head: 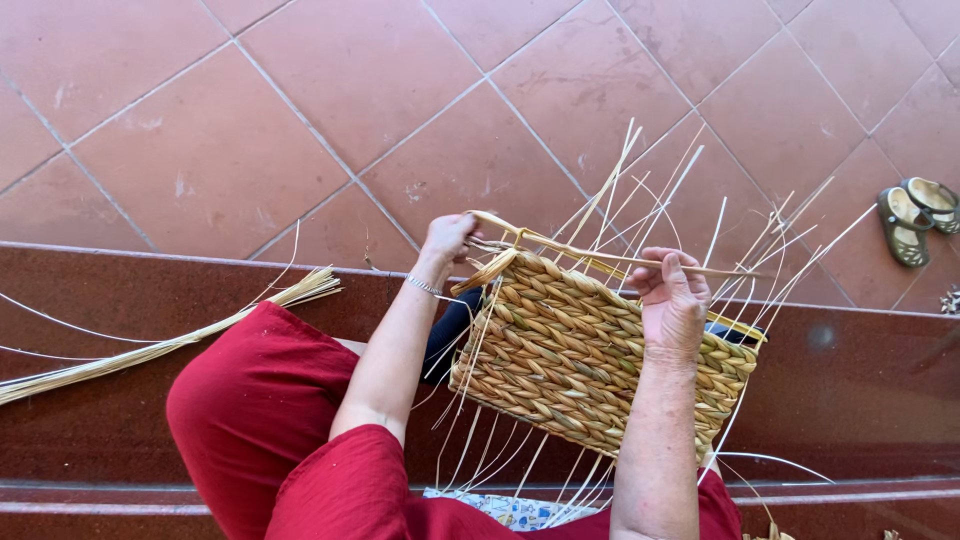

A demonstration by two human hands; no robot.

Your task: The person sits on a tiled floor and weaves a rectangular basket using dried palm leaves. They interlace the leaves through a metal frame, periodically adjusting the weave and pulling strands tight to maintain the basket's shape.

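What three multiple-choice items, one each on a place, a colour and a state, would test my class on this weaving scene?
1. Where does the loose bundle of straw lie?
A. on the woven panel
B. on the dark red step, to the picture's left of the person's knee
C. beside the sandals

2. What colour are the person's trousers?
A. blue
B. red
C. green

3. What is the right hand doing?
A. resting flat on the floor
B. holding a sandal
C. gripping a thin strand at the top edge of the woven panel

Answers: 1 B, the bundle stretches along the step; 2 B, the cloth is plainly red; 3 C, its fingers close on the strand.
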